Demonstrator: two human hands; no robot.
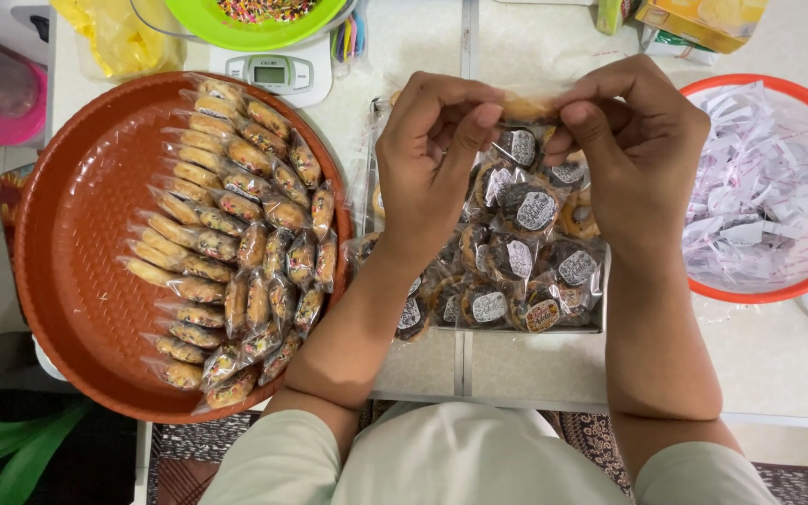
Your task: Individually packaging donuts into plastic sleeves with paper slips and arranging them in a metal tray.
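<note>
A wrapped cookie (526,106) in a clear sleeve is pinched at both ends above a table, the left hand (437,154) closing thumb and fingertips on its left end and the right hand (638,150) doing the same on its right end. Only a thin strip of the cookie shows between the two sets of fingers.

Directly beneath the hands sits a clear rectangular container (600,318) heaped with wrapped cookies bearing round labels (516,257); the pile rises to the container's edges and some packets lie over its left side.

Just left of it, a large round brown tray (67,281) holds rows of wrapped cookies (236,234) lined up across its right half, while its left half is bare plastic. The tray's near edge juts past the table's front edge.

To the right, a red-rimmed basin (759,290) is full of white paper strips (759,187), close beside the right wrist.

Behind the hands stand a small white kitchen scale (273,75), a green bowl (254,33) of coloured sprinkles and a yellow bag (114,37). A strip of bare tabletop (778,365) lies in front of the container and basin.
</note>
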